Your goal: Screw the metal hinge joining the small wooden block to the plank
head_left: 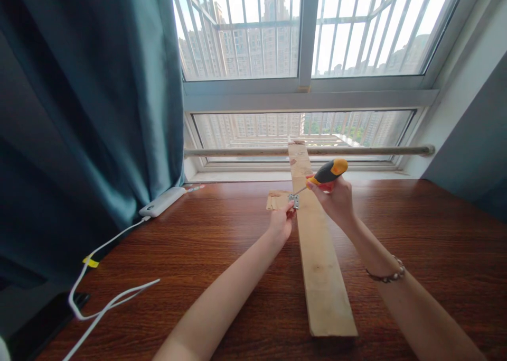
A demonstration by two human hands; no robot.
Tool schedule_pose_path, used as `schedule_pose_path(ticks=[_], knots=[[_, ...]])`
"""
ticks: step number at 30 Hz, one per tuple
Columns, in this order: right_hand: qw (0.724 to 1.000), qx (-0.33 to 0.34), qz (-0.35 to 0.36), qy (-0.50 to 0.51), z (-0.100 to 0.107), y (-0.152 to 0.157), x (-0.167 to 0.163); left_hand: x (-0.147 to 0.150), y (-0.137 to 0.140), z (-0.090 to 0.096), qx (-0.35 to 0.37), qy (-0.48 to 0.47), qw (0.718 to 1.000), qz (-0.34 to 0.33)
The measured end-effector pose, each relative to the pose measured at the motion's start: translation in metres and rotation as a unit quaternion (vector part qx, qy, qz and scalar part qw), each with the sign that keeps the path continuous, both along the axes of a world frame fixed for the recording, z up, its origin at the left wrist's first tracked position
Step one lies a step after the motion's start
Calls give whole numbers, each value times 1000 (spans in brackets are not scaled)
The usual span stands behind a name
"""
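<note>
A long wooden board lies lengthwise on the brown table, its far end reaching the window rail. Against its left side sits a small wooden piece. A metal hinge spans the joint between the two. My left hand is closed at the hinge, thumb and fingers pinching its near edge. In my right hand is a screwdriver with a black and yellow handle, tilted down to the left. Its tip meets the hinge; any screw there is too small to make out.
A white power strip with a white cable lies at the table's left edge by a blue curtain. A metal rail crosses before the barred window. A dark object sits at lower left.
</note>
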State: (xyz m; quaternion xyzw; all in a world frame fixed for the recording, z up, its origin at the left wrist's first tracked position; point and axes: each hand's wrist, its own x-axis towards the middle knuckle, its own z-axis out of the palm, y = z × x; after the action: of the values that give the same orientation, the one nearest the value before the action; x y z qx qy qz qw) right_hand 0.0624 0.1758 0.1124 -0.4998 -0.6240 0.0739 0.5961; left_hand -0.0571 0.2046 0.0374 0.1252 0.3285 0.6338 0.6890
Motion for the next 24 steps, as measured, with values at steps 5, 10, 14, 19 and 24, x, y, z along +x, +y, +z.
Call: schedule_pose_path(ticks=[5, 10, 14, 19, 24], knots=[[1000, -3, 3, 7, -4, 3, -2, 0, 1, -2, 9, -4, 1000, -2], [1000, 8, -7, 29, -4, 2, -2, 0, -1, 0, 7, -2, 1000, 5], [999, 10, -33, 35, -1, 0, 0, 1, 0, 0, 10, -8, 1000, 2], [999, 14, -42, 32, -4, 2, -2, 0, 0, 0, -1, -14, 1000, 2], [995, 36, -40, 82, -5, 2, -2, 0, 0, 2, -3, -13, 1000, -1]])
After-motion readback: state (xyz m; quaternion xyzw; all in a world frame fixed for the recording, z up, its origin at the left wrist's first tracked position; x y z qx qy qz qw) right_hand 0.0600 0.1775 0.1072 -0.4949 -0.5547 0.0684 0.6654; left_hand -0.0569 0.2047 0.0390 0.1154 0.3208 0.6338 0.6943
